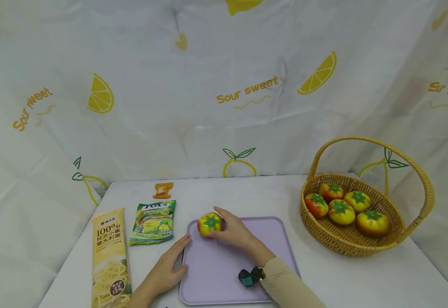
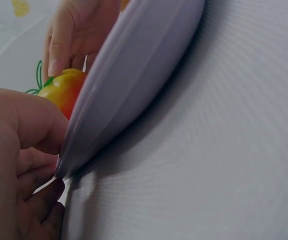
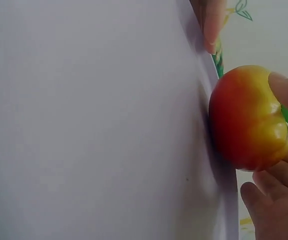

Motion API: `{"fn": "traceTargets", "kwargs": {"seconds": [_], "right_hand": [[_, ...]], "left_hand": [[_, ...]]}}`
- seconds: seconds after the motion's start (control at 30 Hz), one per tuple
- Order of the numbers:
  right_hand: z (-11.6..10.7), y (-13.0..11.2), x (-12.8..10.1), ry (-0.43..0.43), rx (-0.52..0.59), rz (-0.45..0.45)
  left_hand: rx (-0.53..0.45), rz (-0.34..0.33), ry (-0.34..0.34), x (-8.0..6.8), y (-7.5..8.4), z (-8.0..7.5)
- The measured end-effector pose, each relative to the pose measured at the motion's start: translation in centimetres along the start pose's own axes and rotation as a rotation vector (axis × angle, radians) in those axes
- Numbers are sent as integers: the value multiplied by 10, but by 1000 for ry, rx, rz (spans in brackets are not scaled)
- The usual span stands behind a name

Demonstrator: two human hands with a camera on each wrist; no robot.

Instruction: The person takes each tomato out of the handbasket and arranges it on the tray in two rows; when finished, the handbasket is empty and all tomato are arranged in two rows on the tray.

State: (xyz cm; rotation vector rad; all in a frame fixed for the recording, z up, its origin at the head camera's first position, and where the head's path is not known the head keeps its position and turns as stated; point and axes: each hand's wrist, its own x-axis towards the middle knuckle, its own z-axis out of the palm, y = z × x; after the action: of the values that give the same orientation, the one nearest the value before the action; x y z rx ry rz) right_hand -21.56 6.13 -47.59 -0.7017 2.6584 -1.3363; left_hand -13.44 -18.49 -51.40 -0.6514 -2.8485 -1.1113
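My right hand [image 1: 236, 231] holds a yellow and red tomato [image 1: 210, 224] with a green star-shaped top, its thumb and fingers on either side. The tomato sits at the back left corner of a light purple tray [image 1: 243, 261]. In the right wrist view, the tomato [image 3: 246, 120] rests against the tray's surface, its red side nearest the tray. My left hand [image 1: 166, 269] lies along the tray's left edge with extended fingers, touching the rim. From the left wrist, my left hand [image 2: 23, 130] shows beside the tray's rim [image 2: 91, 100].
A wicker basket [image 1: 347, 252] with a tall handle stands at the right, several similar tomatoes [image 1: 341, 211] inside. Left of the tray lie a long pasta packet [image 1: 110, 256], a green candy bag [image 1: 153, 222] and a small orange-brown packet [image 1: 163, 191]. A lemon-print curtain [image 1: 193, 128] hangs behind the white table.
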Motion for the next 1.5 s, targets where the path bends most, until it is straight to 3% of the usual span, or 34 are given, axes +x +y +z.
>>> {"fn": "traceTargets", "kwargs": {"seconds": [0.3, 0.63, 0.87, 1.17, 1.5], "right_hand": [[-23, -8, -16, 48, 89, 28], [-72, -9, -48, 169, 102, -67], [-111, 8, -78, 300, 68, -113], [-162, 30, -124, 432, -44, -40], [-201, 64, -152, 481, -149, 136]], "left_hand": [[17, 8, 7, -1, 0, -1], [21, 18, 8, 1, -3, 0], [4, -15, -12, 1, -2, 0], [19, 7, -3, 1, -2, 0], [41, 71, 37, 1, -3, 1]]}}
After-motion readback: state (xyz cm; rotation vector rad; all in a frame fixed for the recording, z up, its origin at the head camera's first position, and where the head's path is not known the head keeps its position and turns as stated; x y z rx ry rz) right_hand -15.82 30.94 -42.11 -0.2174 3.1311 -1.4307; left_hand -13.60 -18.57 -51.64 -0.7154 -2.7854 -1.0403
